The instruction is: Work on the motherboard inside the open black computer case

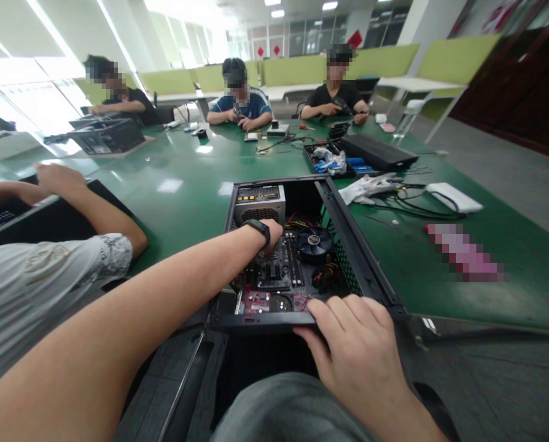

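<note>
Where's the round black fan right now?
In the head view, the fan is inside the open case, toward its right side, between the left hand and the holed wall.

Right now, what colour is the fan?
The fan is black, seen in the head view.

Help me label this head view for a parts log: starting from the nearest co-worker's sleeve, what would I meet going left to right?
Co-worker's pale sleeve → black wristband → left hand → black fan → white glove → white block.
</note>
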The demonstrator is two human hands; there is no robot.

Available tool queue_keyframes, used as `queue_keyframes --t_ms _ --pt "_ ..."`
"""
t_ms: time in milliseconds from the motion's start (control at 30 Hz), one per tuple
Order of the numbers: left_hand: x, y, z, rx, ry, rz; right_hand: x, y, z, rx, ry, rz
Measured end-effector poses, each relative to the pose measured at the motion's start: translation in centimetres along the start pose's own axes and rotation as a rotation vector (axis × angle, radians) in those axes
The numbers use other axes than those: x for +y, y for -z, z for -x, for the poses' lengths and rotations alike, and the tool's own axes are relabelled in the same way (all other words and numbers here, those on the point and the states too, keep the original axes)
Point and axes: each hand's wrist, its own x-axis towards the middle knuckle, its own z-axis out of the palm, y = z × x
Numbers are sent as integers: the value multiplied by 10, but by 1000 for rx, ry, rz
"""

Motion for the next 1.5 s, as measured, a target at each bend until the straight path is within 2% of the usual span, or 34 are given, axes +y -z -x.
queue_keyframes --t_ms 633,1233,1333,1500 --pt "1 3 3 -3 4 9 -1 2 -1 -23 4 25" --pt "-2 -7 -8 8 -30 -34 0 2 0 -31 3 30" --pt "-5 -6 -7 40 -29 -12 0 2 0 -29 3 34" --pt "-8 1 4 185 -42 55 -2 2 -1 -8 -2 39"
